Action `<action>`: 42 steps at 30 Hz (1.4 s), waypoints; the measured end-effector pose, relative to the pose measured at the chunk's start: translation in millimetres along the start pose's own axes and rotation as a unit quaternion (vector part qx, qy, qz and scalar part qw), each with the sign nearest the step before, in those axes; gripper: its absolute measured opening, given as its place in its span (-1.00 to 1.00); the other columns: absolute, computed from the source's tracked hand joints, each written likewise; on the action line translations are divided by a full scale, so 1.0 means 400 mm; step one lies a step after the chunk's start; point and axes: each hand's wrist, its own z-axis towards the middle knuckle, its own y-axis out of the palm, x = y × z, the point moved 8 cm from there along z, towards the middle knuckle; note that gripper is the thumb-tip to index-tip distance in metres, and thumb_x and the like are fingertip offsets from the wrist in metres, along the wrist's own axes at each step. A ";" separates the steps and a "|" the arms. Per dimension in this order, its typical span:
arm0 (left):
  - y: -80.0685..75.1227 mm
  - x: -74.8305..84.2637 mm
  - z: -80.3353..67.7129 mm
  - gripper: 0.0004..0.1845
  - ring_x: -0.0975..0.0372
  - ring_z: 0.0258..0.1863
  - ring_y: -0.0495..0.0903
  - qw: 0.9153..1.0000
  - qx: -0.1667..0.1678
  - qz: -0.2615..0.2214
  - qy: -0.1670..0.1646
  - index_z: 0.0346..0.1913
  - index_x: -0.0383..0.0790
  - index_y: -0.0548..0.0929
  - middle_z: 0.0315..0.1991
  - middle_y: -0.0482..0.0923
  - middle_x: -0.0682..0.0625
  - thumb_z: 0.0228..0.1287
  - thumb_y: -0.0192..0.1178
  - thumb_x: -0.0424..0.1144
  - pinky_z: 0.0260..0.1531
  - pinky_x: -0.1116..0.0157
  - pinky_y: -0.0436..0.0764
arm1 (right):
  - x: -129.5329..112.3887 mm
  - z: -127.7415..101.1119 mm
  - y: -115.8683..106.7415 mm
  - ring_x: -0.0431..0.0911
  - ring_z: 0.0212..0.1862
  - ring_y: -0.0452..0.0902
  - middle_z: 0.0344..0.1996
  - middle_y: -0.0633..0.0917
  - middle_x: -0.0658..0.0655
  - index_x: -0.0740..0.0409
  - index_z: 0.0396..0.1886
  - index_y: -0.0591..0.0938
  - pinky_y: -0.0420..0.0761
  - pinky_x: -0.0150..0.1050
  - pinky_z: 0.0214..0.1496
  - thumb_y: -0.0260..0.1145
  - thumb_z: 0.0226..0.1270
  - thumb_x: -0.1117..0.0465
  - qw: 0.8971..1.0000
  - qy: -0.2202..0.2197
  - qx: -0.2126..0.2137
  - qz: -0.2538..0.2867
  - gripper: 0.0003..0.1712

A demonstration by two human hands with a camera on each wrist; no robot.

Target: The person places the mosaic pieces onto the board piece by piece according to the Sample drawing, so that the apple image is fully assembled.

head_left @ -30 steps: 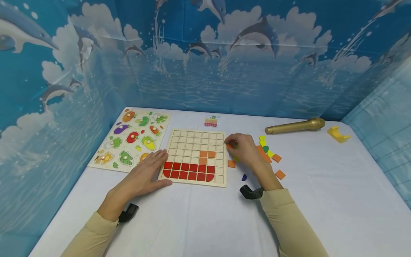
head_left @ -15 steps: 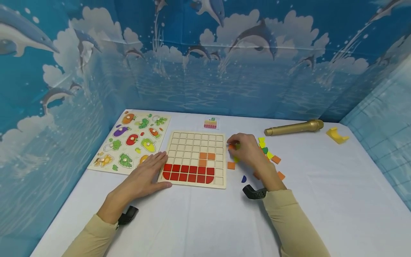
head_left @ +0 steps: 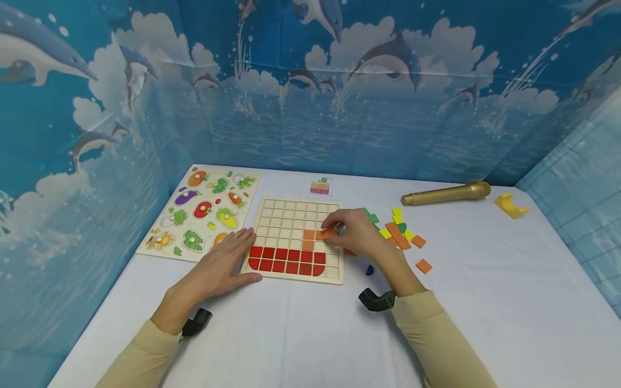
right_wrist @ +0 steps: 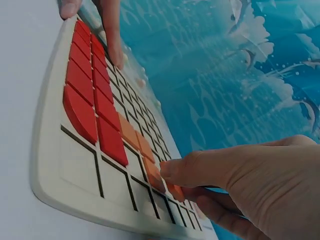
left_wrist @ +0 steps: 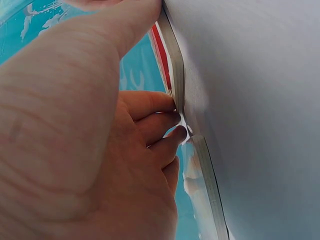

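Observation:
A wooden grid board (head_left: 286, 213) lies on the white table. Two rows of red tiles (head_left: 280, 254) fill part of its lower cells, and a few orange square tiles (head_left: 308, 245) sit above them. My right hand (head_left: 356, 231) pinches another orange square tile (right_wrist: 174, 189) between thumb and finger, at a cell beside those orange ones; whether it has gone fully into the cell cannot be told. At the board's left edge my left hand (head_left: 220, 269) rests with fingers extended and thumb by the lower corner. In the left wrist view, its fingertips (left_wrist: 174, 131) touch the board's edge.
Loose orange, yellow and green tiles (head_left: 399, 237) lie right of the board, with a dark blue tile (head_left: 370, 270) nearer. A vegetable puzzle board (head_left: 145, 250) is at left. Behind are a small picture card (head_left: 321, 186), a gold microphone (head_left: 446, 194) and a yellow curved piece (head_left: 511, 206).
My right hand has moved left from beside the board to over its right part, carrying an orange square tile. Green tiles it had covered now show. The left hand stays put.

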 end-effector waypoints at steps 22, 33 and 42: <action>0.003 0.000 0.006 0.05 -0.16 0.67 0.10 1.000 -0.011 0.002 -0.002 0.63 -0.33 0.24 0.67 0.15 -0.22 0.30 0.40 0.24 0.64 -0.15 0.10 | -0.045 -0.002 0.058 -0.09 -0.09 0.63 -0.12 0.78 -0.01 0.08 -0.05 0.80 0.71 -0.18 0.07 0.59 0.28 0.23 0.999 -0.020 -0.029 -0.010 -0.74; 0.001 -0.009 0.004 0.08 -0.15 0.67 0.07 1.000 -0.016 -0.003 -0.011 0.64 -0.33 0.23 0.68 0.13 -0.20 0.27 0.42 0.24 0.65 -0.16 0.07 | 0.011 -0.064 -0.034 0.00 -0.07 0.68 -0.12 0.80 0.08 0.15 -0.06 0.80 0.75 -0.01 0.06 0.50 0.35 0.28 0.999 0.025 0.015 -0.018 -0.80; 0.004 -0.005 0.005 0.08 -0.13 0.69 0.05 1.000 -0.019 -0.011 -0.012 0.64 -0.31 0.22 0.69 0.11 -0.18 0.27 0.42 0.24 0.66 -0.15 0.04 | 0.037 -0.117 -0.056 -0.02 -0.11 0.68 -0.18 0.81 0.06 0.11 -0.09 0.82 0.73 -0.10 -0.04 0.62 0.24 0.19 0.995 0.047 0.005 -0.083 -0.74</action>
